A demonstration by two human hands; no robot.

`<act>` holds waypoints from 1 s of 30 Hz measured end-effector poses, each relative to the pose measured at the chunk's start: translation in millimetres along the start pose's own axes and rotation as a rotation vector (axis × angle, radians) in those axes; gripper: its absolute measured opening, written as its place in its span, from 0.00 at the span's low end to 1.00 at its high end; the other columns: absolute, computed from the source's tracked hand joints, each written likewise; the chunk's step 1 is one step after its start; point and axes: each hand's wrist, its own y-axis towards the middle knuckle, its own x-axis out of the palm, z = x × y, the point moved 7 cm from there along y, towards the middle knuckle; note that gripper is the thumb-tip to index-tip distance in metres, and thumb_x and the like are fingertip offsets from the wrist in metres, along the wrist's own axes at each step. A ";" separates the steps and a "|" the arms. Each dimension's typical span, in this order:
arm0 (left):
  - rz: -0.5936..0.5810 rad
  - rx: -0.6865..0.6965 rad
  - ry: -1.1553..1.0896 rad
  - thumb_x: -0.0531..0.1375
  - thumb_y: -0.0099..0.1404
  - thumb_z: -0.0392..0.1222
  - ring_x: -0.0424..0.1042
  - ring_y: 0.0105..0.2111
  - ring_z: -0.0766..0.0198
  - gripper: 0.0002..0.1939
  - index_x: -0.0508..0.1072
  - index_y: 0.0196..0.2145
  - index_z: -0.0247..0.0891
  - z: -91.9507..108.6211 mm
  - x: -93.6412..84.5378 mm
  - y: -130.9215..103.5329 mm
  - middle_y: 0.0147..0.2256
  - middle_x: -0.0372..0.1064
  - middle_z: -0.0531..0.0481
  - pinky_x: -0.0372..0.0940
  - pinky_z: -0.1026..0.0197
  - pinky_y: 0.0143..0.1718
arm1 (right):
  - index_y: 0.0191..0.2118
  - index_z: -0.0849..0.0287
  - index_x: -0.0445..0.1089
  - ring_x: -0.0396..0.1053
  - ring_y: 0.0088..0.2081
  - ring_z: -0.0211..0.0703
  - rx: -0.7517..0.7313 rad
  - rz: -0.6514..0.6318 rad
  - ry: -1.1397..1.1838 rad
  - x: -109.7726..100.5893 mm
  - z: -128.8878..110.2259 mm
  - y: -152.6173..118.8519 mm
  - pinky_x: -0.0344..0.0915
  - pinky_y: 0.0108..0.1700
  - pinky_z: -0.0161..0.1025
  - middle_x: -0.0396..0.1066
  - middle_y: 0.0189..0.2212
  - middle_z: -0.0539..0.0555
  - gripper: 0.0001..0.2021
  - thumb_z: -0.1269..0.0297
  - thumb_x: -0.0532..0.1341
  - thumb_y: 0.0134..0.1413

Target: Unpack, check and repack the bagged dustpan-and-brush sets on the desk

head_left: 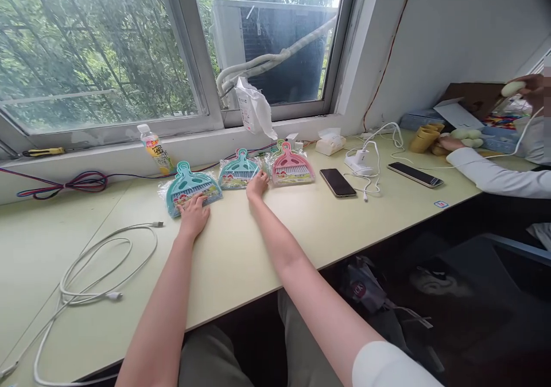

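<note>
Three wrapped mini dustpan-and-brush sets lie in a row on the table, in clear plastic with printed labels. My left hand [194,215] rests with fingers spread on the lower edge of the left teal dustpan set [184,181]. Another teal dustpan set [241,166] lies in the middle. At its right edge my right hand [258,185] has its fingers bent and drawn together on the wrapper; the fingertips are partly hidden. Close by on the right is a pink dustpan set [291,166], with a green rim showing behind its handle.
A drink bottle [156,150] and a white plastic bag [255,110] are by the window. A white cable [64,283] lies coiled at left. Rightward are a tissue pack [330,142], a phone [338,182], a charger [361,158], another phone [414,174] and a co-worker's sleeve [495,174].
</note>
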 end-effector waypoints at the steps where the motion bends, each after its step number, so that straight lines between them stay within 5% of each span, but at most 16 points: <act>1: 0.004 0.001 -0.001 0.50 0.66 0.42 0.53 0.65 0.42 0.23 0.67 0.57 0.38 0.6 -0.2 -0.2 0.66 0.56 0.38 0.39 0.26 0.64 | 0.64 0.64 0.61 0.59 0.61 0.60 0.005 -0.009 0.013 -2.1 1.3 -0.3 0.61 0.58 0.52 0.60 0.59 0.72 0.29 0.75 0.61 0.55; 8: 0.011 0.000 0.006 0.49 0.66 0.40 0.53 0.66 0.42 0.24 0.66 0.59 0.38 3.5 -1.8 -0.1 0.66 0.56 0.38 0.37 0.26 0.65 | 0.67 0.60 0.59 0.63 0.58 0.49 -0.234 0.070 0.184 -29.8 -27.5 -26.9 0.60 0.60 0.43 0.61 0.56 0.65 0.29 0.72 0.57 0.59; 12: 0.004 0.017 0.041 0.49 0.66 0.42 0.53 0.66 0.44 0.24 0.67 0.58 0.39 2.3 -2.1 1.8 0.65 0.57 0.39 0.38 0.30 0.66 | 0.63 0.55 0.66 0.65 0.57 0.44 -0.391 0.080 0.322 -53.5 -50.0 -48.7 0.63 0.58 0.39 0.64 0.55 0.61 0.23 0.71 0.52 0.63; 16: 0.009 0.043 0.058 0.50 0.67 0.43 0.56 0.65 0.45 0.22 0.68 0.57 0.40 3.6 -5.4 1.4 0.65 0.59 0.40 0.41 0.33 0.66 | 0.56 0.58 0.73 0.67 0.54 0.45 -0.324 0.019 0.576 -94.5 -31.0 -35.0 0.65 0.57 0.41 0.70 0.52 0.60 0.20 0.71 0.55 0.59; 19: 0.131 0.020 0.014 0.52 0.67 0.48 0.55 0.64 0.39 0.20 0.73 0.50 0.36 7.0 -19.8 2.1 0.64 0.59 0.35 0.44 0.32 0.65 | 0.54 0.60 0.73 0.71 0.49 0.45 -0.169 -0.126 0.885 -108.2 1.4 -16.0 0.68 0.54 0.43 0.76 0.47 0.57 0.22 0.73 0.58 0.52; 22: 0.275 0.003 -0.252 0.47 0.69 0.59 0.59 0.62 0.36 0.29 0.75 0.46 0.33 17.1 -38.0 3.8 0.60 0.63 0.33 0.52 0.33 0.61 | 0.51 0.61 0.74 0.75 0.42 0.44 0.017 -0.233 1.152 -97.7 24.8 -8.5 0.70 0.50 0.45 0.79 0.40 0.55 0.22 0.75 0.60 0.47; 25: 0.077 -0.024 -0.831 0.41 0.67 0.69 0.72 0.50 0.47 0.38 0.71 0.53 0.36 36.0 -29.4 7.9 0.50 0.71 0.36 0.68 0.44 0.50 | 0.47 0.60 0.75 0.76 0.40 0.44 0.062 -0.316 1.245 -79.2 25.1 -13.9 0.72 0.48 0.44 0.80 0.37 0.53 0.19 0.74 0.62 0.46; 30: 0.001 -0.242 -1.182 0.67 0.52 0.57 0.76 0.36 0.61 0.37 0.67 0.56 0.39 45.9 -23.4 -2.4 0.42 0.75 0.44 0.71 0.60 0.38 | 0.46 0.59 0.76 0.75 0.40 0.42 0.022 -0.437 1.238 -67.7 9.9 -30.7 0.72 0.48 0.41 0.79 0.36 0.52 0.17 0.73 0.62 0.47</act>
